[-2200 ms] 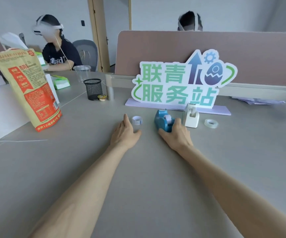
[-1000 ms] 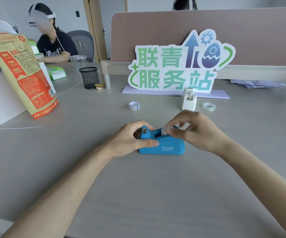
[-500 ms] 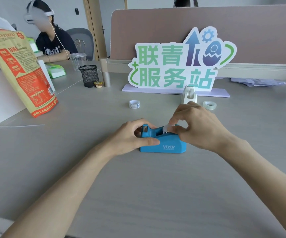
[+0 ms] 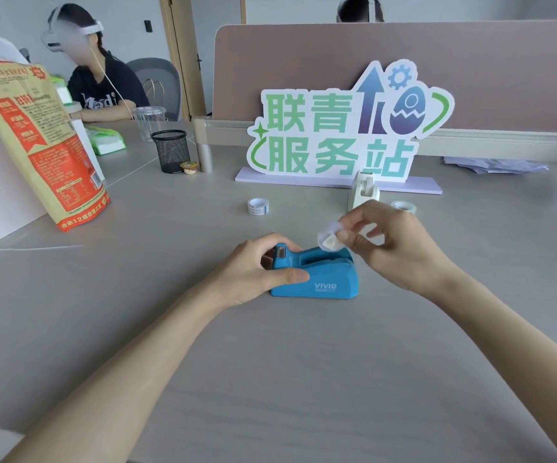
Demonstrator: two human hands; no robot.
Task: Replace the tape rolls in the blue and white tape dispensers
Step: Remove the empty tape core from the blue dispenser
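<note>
Left hand is clamped on the cutter end of the blue dispenser, thumb across the near side, pinning it flat to the surface. Right hand hangs just above the dispenser's rear cradle, pinching the old roll between thumb and fingertips; other fingers loosely spread. Looks like the roll is just clear of the slot, so my read: step is pull-out of the spent roll. To do it well: keep the left-hand pin firm, lift straight up so the hub doesn't snag the cradle walls, check no tape tail is stuck on the cutter, then park the roll to the side, apart from the fresh ones. Beyond the left hand: printed tape roll, free on the surface, well apart. Beyond the right hand: white dispenser, upright, untouched, and a clear tape roll partly hidden behind the right-hand fingers. Hard to tell: old roll is motion-blurred, can't see how much tape is left or whether the core hub came out with it; cradle interior is shadowed; whether the white dispenser is loaded isn't readable.
</note>
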